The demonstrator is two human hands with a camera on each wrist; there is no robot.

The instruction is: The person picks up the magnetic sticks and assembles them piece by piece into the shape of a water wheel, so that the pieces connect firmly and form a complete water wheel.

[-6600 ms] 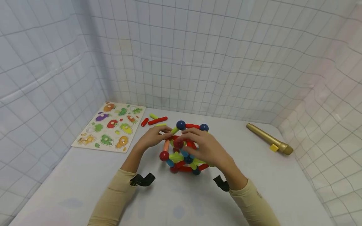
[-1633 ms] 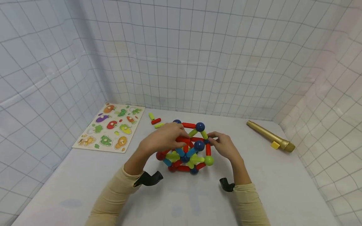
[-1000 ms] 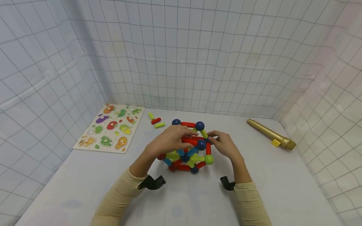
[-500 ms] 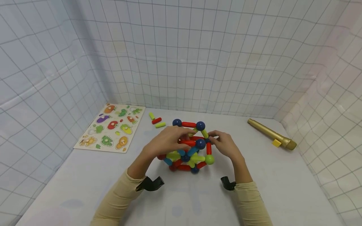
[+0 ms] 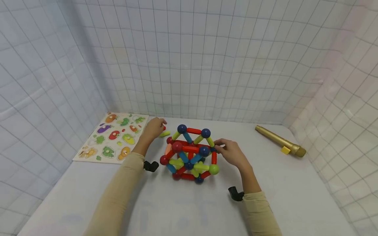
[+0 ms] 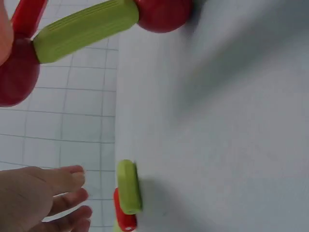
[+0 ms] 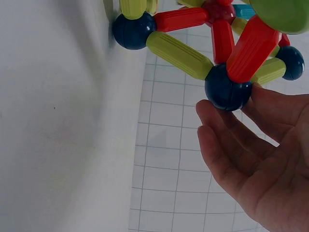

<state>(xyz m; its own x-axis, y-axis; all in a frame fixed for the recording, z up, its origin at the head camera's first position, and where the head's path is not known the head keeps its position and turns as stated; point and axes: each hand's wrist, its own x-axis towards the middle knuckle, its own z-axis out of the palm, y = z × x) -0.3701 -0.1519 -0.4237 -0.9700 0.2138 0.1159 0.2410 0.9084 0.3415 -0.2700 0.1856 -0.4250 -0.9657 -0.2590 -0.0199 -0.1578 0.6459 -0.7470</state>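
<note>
A magnetic ball-and-stick structure (image 5: pixel 190 149) of red, blue and green balls joined by coloured rods stands mid-table. My right hand (image 5: pixel 233 152) is at its right side. The right wrist view shows the thumb and fingertips pinching a dark blue corner ball (image 7: pixel 227 87). My left hand (image 5: pixel 154 128) is off the structure, up at the back left above the loose rods, its fingers loosely bent and nothing between them. Close by those fingers in the left wrist view lie a yellow-green rod (image 6: pixel 128 186) and a red rod (image 6: pixel 125 215); from the head, the hand partly hides them.
A vegetable puzzle board (image 5: pixel 113 137) lies at the left, overlapped by my left forearm. A gold toy microphone (image 5: pixel 279 140) with a small yellow block (image 5: pixel 285 150) beside it is at the right. Grid-patterned curtains (image 5: pixel 189 59) enclose the table's back and sides.
My left hand has let go of the structure's top front part and moved back left to the loose rods. My right hand keeps its place at the corner ball. Fewer red rods lie loose than earlier.
</note>
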